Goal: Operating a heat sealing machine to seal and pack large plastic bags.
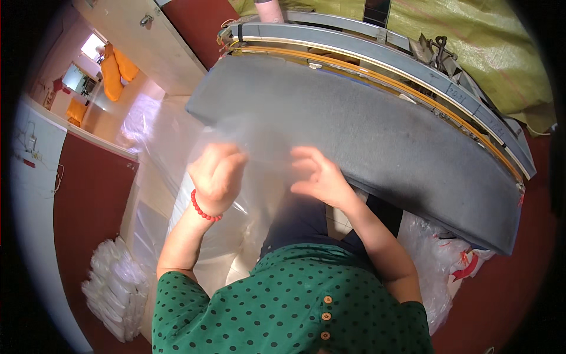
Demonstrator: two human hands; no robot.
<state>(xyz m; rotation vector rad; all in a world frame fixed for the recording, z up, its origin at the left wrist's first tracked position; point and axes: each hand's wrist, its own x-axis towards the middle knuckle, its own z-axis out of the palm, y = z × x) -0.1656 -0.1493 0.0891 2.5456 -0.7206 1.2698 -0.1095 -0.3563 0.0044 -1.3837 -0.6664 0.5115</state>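
My left hand [217, 177], with a red bead bracelet at its wrist, is closed on a thin sheet of clear plastic film [250, 203]. The film hangs down in front of me and blurs where it rises between my hands, over the near edge of a long grey padded bench [330, 118]. To the right, my right hand [321, 180] has bent fingers spread apart, its fingertips close to the film's right side. Whether they touch it I cannot tell. Nothing shows in its grasp.
Behind the bench top runs a long metal frame with an orange strip [377, 71]. Folded clear plastic bags [118, 289] are stacked at lower left. More crumpled plastic [424, 253] lies under the bench at right. Green-yellow woven sheeting [466, 47] stands at the back right, an open door [144, 41] at upper left.
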